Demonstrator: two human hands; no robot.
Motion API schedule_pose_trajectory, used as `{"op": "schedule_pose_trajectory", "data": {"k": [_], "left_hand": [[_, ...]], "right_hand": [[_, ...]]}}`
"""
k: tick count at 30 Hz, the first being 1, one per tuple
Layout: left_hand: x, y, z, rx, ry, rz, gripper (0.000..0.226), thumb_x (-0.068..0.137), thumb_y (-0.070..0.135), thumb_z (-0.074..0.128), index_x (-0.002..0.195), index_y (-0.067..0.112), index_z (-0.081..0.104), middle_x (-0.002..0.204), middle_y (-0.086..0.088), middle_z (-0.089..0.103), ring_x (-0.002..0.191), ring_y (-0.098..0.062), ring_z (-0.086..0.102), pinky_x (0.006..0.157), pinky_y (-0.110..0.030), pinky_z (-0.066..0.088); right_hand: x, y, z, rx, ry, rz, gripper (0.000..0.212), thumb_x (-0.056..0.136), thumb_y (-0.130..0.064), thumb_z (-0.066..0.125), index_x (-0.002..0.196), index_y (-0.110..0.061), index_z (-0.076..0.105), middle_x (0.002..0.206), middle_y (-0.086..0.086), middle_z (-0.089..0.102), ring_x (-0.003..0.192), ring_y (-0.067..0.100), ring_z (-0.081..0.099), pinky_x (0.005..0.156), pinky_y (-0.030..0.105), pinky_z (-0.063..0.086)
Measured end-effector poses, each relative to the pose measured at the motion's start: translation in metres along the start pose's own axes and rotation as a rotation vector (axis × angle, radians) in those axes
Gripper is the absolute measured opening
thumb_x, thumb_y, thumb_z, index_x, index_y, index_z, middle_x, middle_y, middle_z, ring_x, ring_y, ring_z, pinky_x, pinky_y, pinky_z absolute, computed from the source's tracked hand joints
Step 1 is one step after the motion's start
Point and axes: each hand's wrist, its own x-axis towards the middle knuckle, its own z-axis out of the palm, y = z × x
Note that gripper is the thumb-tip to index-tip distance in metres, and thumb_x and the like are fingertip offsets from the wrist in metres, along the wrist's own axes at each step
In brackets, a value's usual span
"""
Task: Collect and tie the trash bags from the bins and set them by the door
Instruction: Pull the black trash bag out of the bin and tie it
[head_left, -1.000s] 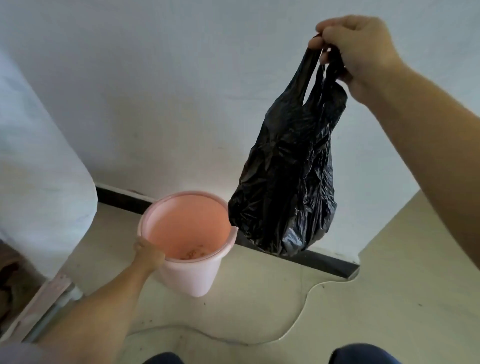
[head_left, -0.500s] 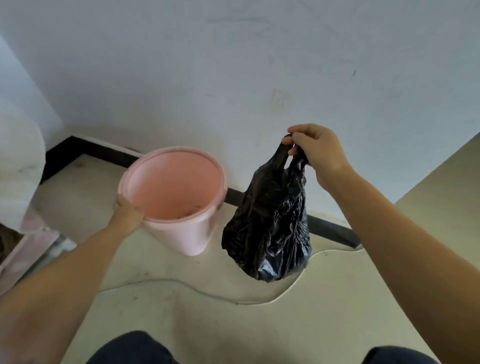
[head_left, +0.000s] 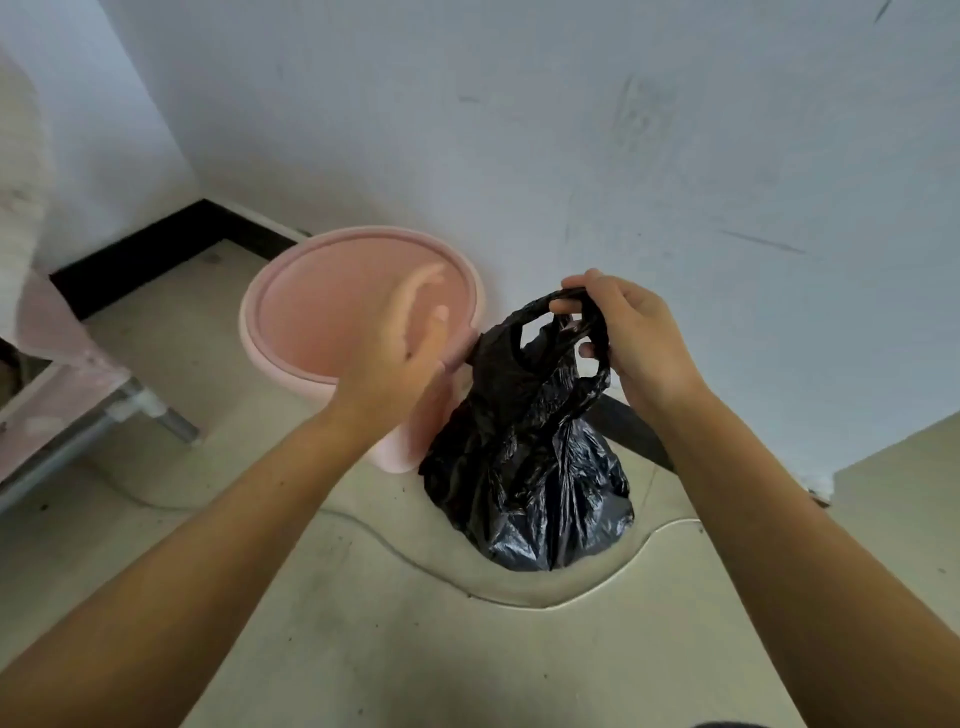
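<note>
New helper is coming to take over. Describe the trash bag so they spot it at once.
Look to the pale wall with the dark baseboard; a pink bin stands in front of it. Just right of the bin is the bag, held by its handles in the right hand. It is the only black, crinkled thing there.

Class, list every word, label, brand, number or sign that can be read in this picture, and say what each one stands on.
None: no readable text anywhere.
Crumpled black plastic trash bag: no print.
Round pink plastic bin: no label on the parts that show.
Scuffed white wall: only marks, no writing.
</note>
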Motion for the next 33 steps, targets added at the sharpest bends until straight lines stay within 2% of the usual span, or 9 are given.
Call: {"op": "schedule_pose_trajectory", "data": {"k": [5,9,14,17,21,25,27,30,33], "left_hand": [[-0.017,0.041,0.054,-0.023,-0.45,0.023,0.036,0.087,0.044,0.057,0.108,0.015,0.056,0.102,0.003,0.062,0.096,-0.013,0.056,0.085,-0.029,0.047],[-0.008,0.046,0.052,-0.103,-0.302,-0.125,0.014,0.094,0.024,0.052,0.097,0.015,0.063,0.082,0.002,0.068,0.08,-0.012,0.063,0.078,-0.031,0.049],[0.002,0.046,0.026,-0.279,-0.165,-0.243,0.022,0.094,0.013,0.049,0.078,0.025,0.057,0.056,0.01,0.062,0.056,-0.01,0.05,0.055,-0.009,0.038],[0.006,0.043,0.008,-0.312,-0.107,-0.242,0.028,0.091,0.005,0.051,0.078,0.03,0.056,0.06,0.013,0.063,0.063,-0.013,0.053,0.065,-0.015,0.041],[0.009,0.041,-0.017,-0.363,-0.041,-0.184,0.038,0.084,-0.007,0.051,0.076,0.03,0.058,0.068,0.019,0.063,0.069,0.004,0.058,0.072,-0.016,0.048],[0.007,0.056,-0.021,-0.343,-0.271,-0.025,0.032,0.083,-0.011,0.051,0.079,0.019,0.061,0.084,0.01,0.06,0.078,0.003,0.057,0.074,-0.007,0.042],[0.007,0.065,-0.014,-0.336,-0.355,0.048,0.028,0.081,-0.005,0.051,0.078,0.021,0.061,0.094,0.001,0.058,0.089,0.001,0.055,0.083,-0.007,0.039],[0.009,0.075,-0.001,-0.326,-0.417,0.046,0.023,0.078,0.009,0.05,0.075,0.029,0.059,0.104,0.002,0.059,0.1,0.003,0.054,0.092,-0.008,0.039],[0.013,0.08,0.017,-0.237,-0.482,0.032,0.027,0.084,0.007,0.051,0.076,0.032,0.057,0.108,0.008,0.059,0.106,-0.003,0.055,0.096,-0.017,0.042]], "right_hand": [[-0.008,-0.005,0.004,0.056,-0.15,-0.028,0.029,0.099,-0.02,0.039,0.116,-0.013,0.062,0.093,0.0,0.07,0.078,0.008,0.064,0.073,0.021,0.051],[-0.009,0.002,-0.017,-0.017,-0.192,-0.054,0.041,0.096,-0.025,0.05,0.137,-0.019,0.045,0.103,-0.001,0.069,0.101,0.012,0.064,0.097,0.034,0.048],[-0.011,0.016,-0.038,-0.191,-0.379,0.038,0.068,0.074,-0.039,0.072,0.13,-0.009,0.047,0.083,0.0,0.074,0.088,0.008,0.066,0.093,0.033,0.044],[-0.007,0.019,-0.043,-0.333,-0.242,-0.056,0.006,0.086,-0.017,0.066,0.084,-0.017,0.06,0.069,-0.005,0.063,0.065,0.005,0.059,0.078,0.027,0.04],[-0.002,0.012,-0.065,-0.085,-0.014,-0.107,0.023,0.091,-0.013,0.058,0.07,-0.019,0.053,0.087,-0.009,0.061,0.088,-0.001,0.058,0.084,0.03,0.039],[0.0,0.002,-0.055,0.251,-0.194,-0.099,0.019,0.091,-0.012,0.055,0.074,-0.018,0.053,0.108,0.0,0.07,0.114,0.01,0.058,0.095,0.034,0.043],[0.0,0.0,-0.046,0.001,-0.343,-0.18,0.009,0.085,-0.017,0.064,0.092,-0.022,0.062,0.08,-0.003,0.072,0.089,0.015,0.064,0.086,0.031,0.044],[-0.008,-0.003,-0.029,-0.368,-0.689,-0.149,0.043,0.082,-0.04,0.069,0.121,-0.031,0.053,0.068,-0.017,0.065,0.068,0.007,0.059,0.07,0.02,0.048],[-0.021,-0.005,-0.006,-0.49,-0.826,-0.139,0.012,0.085,-0.032,0.066,0.093,-0.034,0.057,0.07,-0.024,0.065,0.067,-0.005,0.06,0.063,0.021,0.051]]}}
